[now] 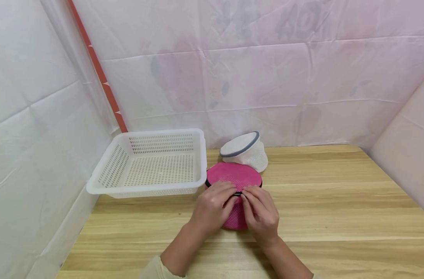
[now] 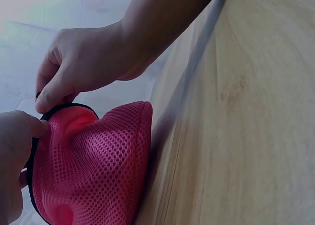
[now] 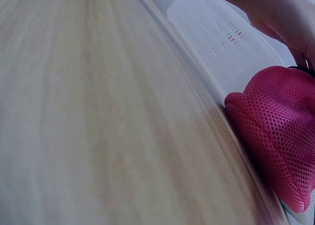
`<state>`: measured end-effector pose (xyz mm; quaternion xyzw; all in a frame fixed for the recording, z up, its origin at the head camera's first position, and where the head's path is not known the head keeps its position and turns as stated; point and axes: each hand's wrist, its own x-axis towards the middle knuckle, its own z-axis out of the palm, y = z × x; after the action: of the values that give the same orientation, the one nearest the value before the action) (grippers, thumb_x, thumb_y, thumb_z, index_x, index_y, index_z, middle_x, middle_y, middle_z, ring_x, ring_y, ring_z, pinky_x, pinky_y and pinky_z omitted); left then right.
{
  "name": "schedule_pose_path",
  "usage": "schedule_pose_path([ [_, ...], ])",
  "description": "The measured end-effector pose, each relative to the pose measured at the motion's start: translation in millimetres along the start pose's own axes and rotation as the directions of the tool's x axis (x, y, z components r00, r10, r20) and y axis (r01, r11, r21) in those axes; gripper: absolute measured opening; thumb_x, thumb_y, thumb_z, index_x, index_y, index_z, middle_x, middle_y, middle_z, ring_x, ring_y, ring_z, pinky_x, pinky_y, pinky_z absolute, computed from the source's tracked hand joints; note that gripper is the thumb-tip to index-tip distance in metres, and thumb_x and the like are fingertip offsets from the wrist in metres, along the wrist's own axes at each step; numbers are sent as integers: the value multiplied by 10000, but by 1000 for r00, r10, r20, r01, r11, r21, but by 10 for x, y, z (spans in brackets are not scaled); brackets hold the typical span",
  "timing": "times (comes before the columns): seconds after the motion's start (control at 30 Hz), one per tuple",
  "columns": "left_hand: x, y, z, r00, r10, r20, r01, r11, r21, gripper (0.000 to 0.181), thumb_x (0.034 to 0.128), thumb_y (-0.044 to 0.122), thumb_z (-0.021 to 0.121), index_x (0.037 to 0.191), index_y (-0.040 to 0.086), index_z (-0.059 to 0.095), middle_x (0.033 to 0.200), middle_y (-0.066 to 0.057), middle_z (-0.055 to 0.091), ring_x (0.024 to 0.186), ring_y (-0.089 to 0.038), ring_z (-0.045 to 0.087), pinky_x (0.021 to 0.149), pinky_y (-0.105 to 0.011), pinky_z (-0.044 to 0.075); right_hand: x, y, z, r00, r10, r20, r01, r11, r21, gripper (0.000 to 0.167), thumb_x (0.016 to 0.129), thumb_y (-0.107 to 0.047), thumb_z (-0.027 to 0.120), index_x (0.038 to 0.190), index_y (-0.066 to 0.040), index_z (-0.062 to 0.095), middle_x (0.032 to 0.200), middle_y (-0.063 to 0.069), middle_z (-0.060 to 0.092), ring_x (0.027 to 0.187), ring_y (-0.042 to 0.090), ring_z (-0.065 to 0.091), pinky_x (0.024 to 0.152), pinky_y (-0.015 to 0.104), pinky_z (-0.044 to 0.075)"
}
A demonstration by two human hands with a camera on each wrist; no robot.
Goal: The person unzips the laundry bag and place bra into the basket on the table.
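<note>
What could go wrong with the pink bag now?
The left hand and right hand pinch the thin black edge of the pink bag, so they might slip off. The bag's soft mesh side looks dented, so it could crumple if pushed. The white bag leans close behind, so a bump might knock it over.

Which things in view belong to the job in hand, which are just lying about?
In the job:
pink bag
left hand and right hand, both at its black rim

Probably just lying about (no hand on them):
white bag, behind the pink one
basket, off to the left
</note>
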<state>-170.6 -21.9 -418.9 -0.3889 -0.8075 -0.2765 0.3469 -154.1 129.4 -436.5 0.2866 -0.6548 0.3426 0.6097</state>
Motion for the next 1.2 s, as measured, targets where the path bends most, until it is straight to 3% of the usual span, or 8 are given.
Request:
schedule_pose_path([
  [0.5, -18, -5, 38, 1000, -21, 10, 21, 1000, -15, 163, 842, 80, 761, 1004, 81, 776, 1015, -17, 753, 1006, -131, 698, 990, -335, 518, 4, 13, 11, 994, -91, 52, 88, 995, 53, 245, 929, -47, 653, 788, 146, 708, 826, 243, 685, 752, 364, 634, 839, 313, 541],
  [1.2, -54, -68, 21, 1000, -22, 14, 22, 998, -56, 141, 844, 45, 737, 975, 76, 776, 1017, -20, 755, 1008, -133, 703, 976, -287, 520, 20, -9, 0, 999, -20, 25, 20, 1000, -9, 241, 925, -33, 628, 763, 133, 696, 799, 236, 678, 731, 365, 627, 845, 307, 543],
])
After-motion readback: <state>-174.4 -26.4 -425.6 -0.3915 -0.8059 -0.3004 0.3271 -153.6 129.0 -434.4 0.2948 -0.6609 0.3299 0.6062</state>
